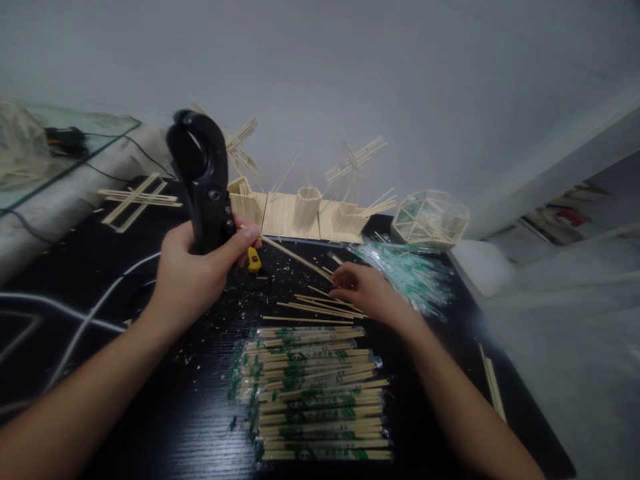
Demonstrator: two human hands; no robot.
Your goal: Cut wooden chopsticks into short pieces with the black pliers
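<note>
My left hand [200, 263] is closed round a black pipe cutter [213, 193], whose curved jaw points up. Its thumb and forefinger also pinch one end of a thin wooden chopstick [295, 255]. At the stick's other end is my right hand [365, 290], fingers curled and pinched at its tip. Just below my right hand lie several loose chopsticks [315, 307] on the black table. Nearer to me are rows of chopsticks in clear and green wrappers [320, 400]. A yellow tool [255, 260], partly hidden, lies beside my left fingers.
Stick-built models stand at the back, among them a round holder [307, 207] and a faceted frame [430, 219]. Crumpled green-printed wrappers [413, 273] lie at right. Crossed sticks [137, 200] and a white cable [95, 313] are at left. Chips litter the black table [200, 400].
</note>
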